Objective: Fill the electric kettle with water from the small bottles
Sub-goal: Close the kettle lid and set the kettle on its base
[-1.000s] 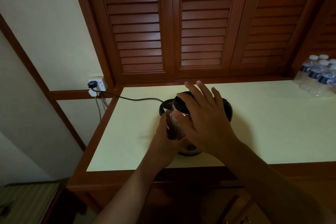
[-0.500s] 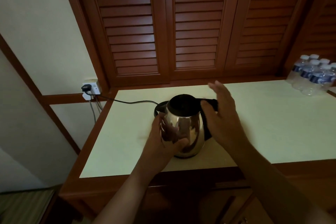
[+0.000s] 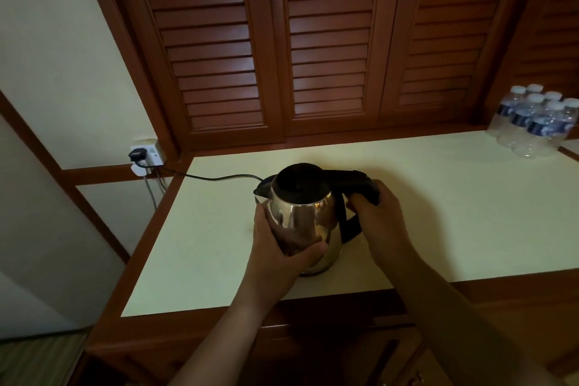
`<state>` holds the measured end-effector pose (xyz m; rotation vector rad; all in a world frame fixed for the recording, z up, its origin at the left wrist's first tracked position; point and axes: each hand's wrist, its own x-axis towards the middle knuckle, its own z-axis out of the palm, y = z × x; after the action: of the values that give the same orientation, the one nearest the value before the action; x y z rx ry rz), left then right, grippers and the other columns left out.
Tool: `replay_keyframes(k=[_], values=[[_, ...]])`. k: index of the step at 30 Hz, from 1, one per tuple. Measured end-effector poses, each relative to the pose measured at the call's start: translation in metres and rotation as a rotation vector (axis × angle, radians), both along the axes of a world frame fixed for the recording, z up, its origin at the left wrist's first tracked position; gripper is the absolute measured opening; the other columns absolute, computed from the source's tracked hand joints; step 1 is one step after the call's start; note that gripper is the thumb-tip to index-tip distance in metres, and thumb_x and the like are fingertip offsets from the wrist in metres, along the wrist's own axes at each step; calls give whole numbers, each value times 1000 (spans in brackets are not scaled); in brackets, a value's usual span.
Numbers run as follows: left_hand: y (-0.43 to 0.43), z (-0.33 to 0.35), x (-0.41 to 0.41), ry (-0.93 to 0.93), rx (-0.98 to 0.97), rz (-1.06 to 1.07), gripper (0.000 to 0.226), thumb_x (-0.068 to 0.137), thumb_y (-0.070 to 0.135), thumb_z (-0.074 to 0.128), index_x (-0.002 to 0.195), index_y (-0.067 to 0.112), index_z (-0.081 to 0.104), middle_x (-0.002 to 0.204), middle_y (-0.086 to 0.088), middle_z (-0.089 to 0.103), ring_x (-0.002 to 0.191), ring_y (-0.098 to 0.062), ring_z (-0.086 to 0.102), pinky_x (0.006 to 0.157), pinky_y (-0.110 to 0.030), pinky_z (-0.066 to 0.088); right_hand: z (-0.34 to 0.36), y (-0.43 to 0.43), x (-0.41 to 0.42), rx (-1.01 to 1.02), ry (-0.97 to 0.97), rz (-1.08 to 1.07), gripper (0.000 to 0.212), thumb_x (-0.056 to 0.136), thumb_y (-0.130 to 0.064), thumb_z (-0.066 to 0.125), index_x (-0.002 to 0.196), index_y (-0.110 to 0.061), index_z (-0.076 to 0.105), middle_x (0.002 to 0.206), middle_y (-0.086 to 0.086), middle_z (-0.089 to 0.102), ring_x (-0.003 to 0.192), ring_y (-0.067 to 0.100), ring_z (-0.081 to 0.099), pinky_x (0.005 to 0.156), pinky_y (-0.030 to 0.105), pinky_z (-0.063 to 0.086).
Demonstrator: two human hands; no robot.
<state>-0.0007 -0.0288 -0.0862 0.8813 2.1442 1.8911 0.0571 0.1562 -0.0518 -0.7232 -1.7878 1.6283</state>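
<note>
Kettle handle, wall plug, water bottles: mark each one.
kettle handle (image 3: 346, 181): head view, on the black top bar.
wall plug (image 3: 137, 154): head view, on the black plug body.
water bottles (image 3: 537, 127): head view, on the dark label of the nearest bottle.

Lighting: dim, warm; foreground near-black. Highlights: soft sheen on the louvred doors (image 3: 213, 72); small glints on the kettle (image 3: 313, 216). Shadow: soft, on the desk (image 3: 454, 213) right of the kettle. Edges: wide-angle bowing. Focus: fairly sharp throughout.
</note>
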Motion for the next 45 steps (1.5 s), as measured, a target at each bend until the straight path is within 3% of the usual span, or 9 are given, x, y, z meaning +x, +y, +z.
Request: replay_keyframes(k=[4,9,14,19,23,29,32,37,45], values=[[5,1,1,-25,11,19,99,69,23,98,145,38,36,139,11,56,128,-10,61,87,-27,62,-5,-3,-7,-55,54,-50,7,96,-24,63,96,-25,70,78,-2,66,78,24,65,65,34,51],[8,4,6,-47,8,87,101,67,23,99,136,58,35,137,17,58,128,-7,61,91,-27,62,-5,4,-10,-89,54,-1,24,92,-13,61,76,-28,73,61,1,58,62,24,53,61,38,45],[5,8,17,5,-68,156,104,63,37,101,143,46,35,133,22,60,123,-1,61,89,-17,57,-9,4,-9,-145,76,-10,26,87,-10,63,75,-30,76,62,2,61,61,22,53,63,39,45],[2,20,26,33,-118,217,104,64,34,100,135,62,30,128,42,52,123,17,52,90,-7,51,-5,6,-7,-167,111,37,23,85,-8,62,73,-25,73,64,3,61,62,22,50,62,37,43],[2,36,19,48,-119,254,113,62,41,100,151,45,30,144,24,52,134,-1,54,104,-20,53,17,9,-20,-156,148,99,22,82,-12,63,74,-30,74,67,-2,66,65,20,55,65,37,47],[6,66,-19,87,-128,269,112,59,48,100,149,44,32,145,20,55,136,-8,55,112,-41,53,44,15,-60,-161,194,91,20,78,-9,63,69,-25,72,61,0,61,63,21,52,65,38,45],[9,74,-42,80,-147,274,114,59,51,99,150,44,30,148,18,53,136,-9,53,112,-36,50,53,18,-83,-141,190,82,18,78,-12,64,70,-26,71,62,-1,60,65,21,53,67,39,44],[14,73,-80,53,-162,257,110,60,46,99,147,40,33,141,16,57,128,-10,55,95,-18,47,54,18,-112,-121,169,57,24,80,-14,67,69,-35,72,65,-5,65,67,19,58,69,38,46],[23,55,-129,-50,-152,183,104,54,30,104,138,40,44,126,17,65,123,-15,61,101,-36,58,34,24,-142,-156,109,-11,23,82,-8,65,75,-29,74,70,-3,67,73,21,59,71,38,48]])
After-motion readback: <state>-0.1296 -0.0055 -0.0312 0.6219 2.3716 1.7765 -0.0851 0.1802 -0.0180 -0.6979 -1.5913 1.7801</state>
